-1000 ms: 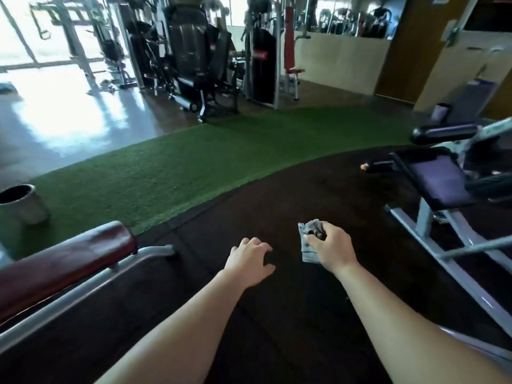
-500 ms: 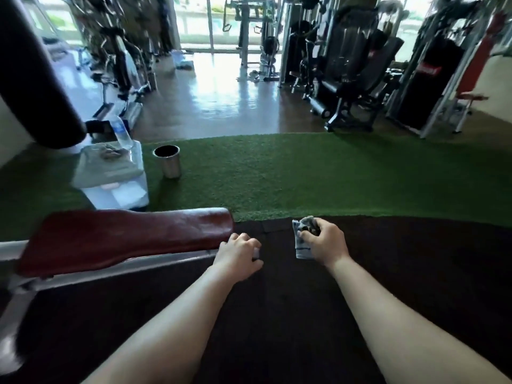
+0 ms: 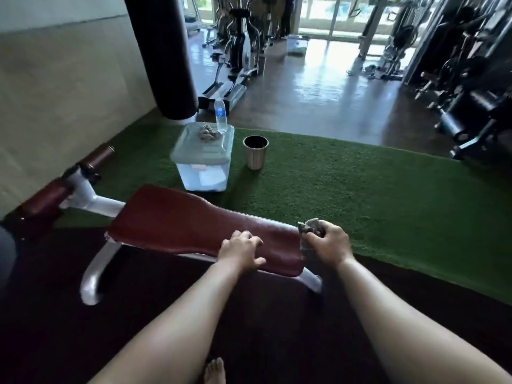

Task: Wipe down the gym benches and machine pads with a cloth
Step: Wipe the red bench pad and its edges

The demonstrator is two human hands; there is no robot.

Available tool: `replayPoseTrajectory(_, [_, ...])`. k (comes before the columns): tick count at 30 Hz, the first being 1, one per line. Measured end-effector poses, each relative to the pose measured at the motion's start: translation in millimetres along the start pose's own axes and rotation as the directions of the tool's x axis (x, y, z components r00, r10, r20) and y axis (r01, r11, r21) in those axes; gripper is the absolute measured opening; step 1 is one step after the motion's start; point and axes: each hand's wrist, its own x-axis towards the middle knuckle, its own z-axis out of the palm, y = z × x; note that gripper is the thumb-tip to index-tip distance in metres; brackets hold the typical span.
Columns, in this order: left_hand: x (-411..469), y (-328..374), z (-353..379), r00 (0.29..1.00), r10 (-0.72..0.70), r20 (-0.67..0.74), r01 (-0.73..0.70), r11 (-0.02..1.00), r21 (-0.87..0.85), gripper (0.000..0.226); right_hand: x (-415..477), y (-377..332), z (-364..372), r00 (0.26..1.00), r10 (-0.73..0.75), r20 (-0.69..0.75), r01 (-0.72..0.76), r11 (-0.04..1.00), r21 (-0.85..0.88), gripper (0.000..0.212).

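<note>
Shifted since 0.5 s ago: both hands are now seen over the bench pad [image 3: 180, 220], whereas the right grip [image 3: 328, 243] was over the dark mat [image 3: 263, 328] and the left grip [image 3: 241, 252] only at the pad's end. The box [image 3: 205, 173] and cup [image 3: 255, 153], earlier at left, are now seen upper-mid.

The pad is dark red vinyl, smooth w/ a slight sheen, wide at the left end and narrower to the right, carried on a rounded silver metal frame [image 3: 91, 275]. Two red roller pads [image 3: 97, 157] are fixed at its far left end.

The grey cloth [image 3: 307, 227], crumpled and coarse, is clamped in the right grip at the pad's right end. The left grip is held palm down over the pad, fingers loosely bent, nothing held; contact w/ the vinyl can't be told.

The mat is dark and matte; the turf [image 3: 360, 189] beyond is green and tufted.

The box is translucent plastic w/ a grey-green lid; pale flat items are seen inside, not identifiable. On the lid a crumpled rag [image 3: 207, 132] and a clear upright bottle [image 3: 220, 116] are set. Just beside it the cup, brushed steel and tapered, is stood on the turf; its inside is dark, contents can't be told.
</note>
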Motion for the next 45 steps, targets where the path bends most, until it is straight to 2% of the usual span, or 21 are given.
replayPoseTrajectory(7, [110.7, -56.8, -15.5, 0.997, 0.025, 0.067, -0.021, 0.998, -0.053, 0.051, 96.1, 5.5, 78.1, 0.987, 0.162, 0.008, -0.161, 0.976, 0.148, 0.038])
replayPoseTrajectory(11, [168.6, -45.1, -11.3, 0.993, 0.054, 0.106, -0.015, 0.941, -0.337, 0.04, 128.1, 0.6, 100.7, 0.96, 0.28, -0.018, -0.274, 0.95, 0.148, 0.018])
replayPoseTrajectory(13, [194.4, -30.7, -0.1, 0.979, 0.004, 0.205, 0.115, 0.818, -0.564, 0.039, 147.0, 9.2, 112.6, 0.948, 0.316, -0.019, -0.309, 0.937, 0.163, 0.016])
replayPoseTrajectory(15, [223.0, -19.2, 19.7, 0.952, -0.056, 0.301, 0.273, 0.599, -0.753, 0.058, 166.2, 22.1, 125.0, 0.936, 0.351, 0.014, -0.346, 0.915, 0.206, 0.017])
replayPoseTrajectory(16, [241.7, -19.1, 39.9, 0.937, -0.095, 0.335, 0.337, 0.494, -0.801, 0.067, 177.0, 32.4, 132.4, 0.926, 0.375, 0.045, -0.375, 0.899, 0.227, 0.018])
replayPoseTrajectory(18, [272.2, -18.1, 71.4, 0.898, -0.148, 0.414, 0.439, 0.363, -0.822, 0.076, 198.6, 52.2, 146.1, 0.89, 0.439, 0.12, -0.454, 0.84, 0.297, 0.025])
replayPoseTrajectory(20, [290.9, -7.2, 75.4, 0.846, -0.191, 0.497, 0.532, 0.248, -0.81, 0.069, 222.5, 74.7, 159.4, 0.853, 0.494, 0.168, -0.52, 0.783, 0.342, 0.028])
replayPoseTrajectory(21, [300.1, -3.5, 81.3, 0.829, -0.198, 0.522, 0.556, 0.206, -0.805, 0.061, 232.8, 84.6, 163.7, 0.855, 0.484, 0.186, -0.519, 0.796, 0.31, 0.025])
replayPoseTrajectory(26, [345.9, -9.6, 142.8, 0.764, -0.169, 0.623, 0.641, 0.092, -0.762, 0.023, 294.5, 144.7, 186.3, 0.871, 0.417, 0.259, -0.433, 0.901, 0.006, 0.02])
replayPoseTrajectory(29, [365.7, -17.9, 178.5, 0.742, -0.169, 0.648, 0.669, 0.13, -0.732, 0.015, 332.0, 175.3, 202.9, 0.875, 0.388, 0.29, -0.364, 0.922, -0.134, 0.015])
replayPoseTrajectory(32, [381.3, -29.5, 211.9, 0.769, -0.178, 0.614, 0.638, 0.253, -0.727, 0.008, 364.1, 198.2, 225.8, 0.895, 0.326, 0.306, -0.27, 0.939, -0.211, 0.018])
replayPoseTrajectory(33, [387.2, -35.7, 224.6, 0.793, -0.184, 0.58, 0.605, 0.337, -0.721, 0.012, 373.1, 206.3, 235.8, 0.9, 0.306, 0.312, -0.242, 0.944, -0.226, 0.019])
replayPoseTrajectory(36, [401.2, -51.6, 245.0, 0.883, -0.125, 0.453, 0.397, 0.713, -0.577, 0.017, 391.6, 229.4, 264.6, 0.907, 0.266, 0.327, -0.176, 0.944, -0.28, 0.021])
replayPoseTrajectory(38, [411.6, -62.8, 251.4, 0.931, -0.043, 0.363, 0.217, 0.865, -0.452, 0.022, 395.8, 242.3, 281.0, 0.926, 0.223, 0.304, -0.115, 0.935, -0.336, 0.03])
replayPoseTrajectory(42, [429.2, -104.0, 254.7, 0.972, 0.09, 0.215, -0.03, 0.964, -0.265, 0.035, 376.4, 261.2, 304.4, 0.986, 0.095, 0.14, -0.04, 0.935, -0.353, 0.05])
replayPoseTrajectory(45, [441.8, -147.1, 255.4, 0.981, 0.195, 0.022, -0.192, 0.976, -0.105, 0.049, 350.4, 270.9, 323.3, 0.982, 0.09, 0.166, -0.031, 0.944, -0.329, 0.067])
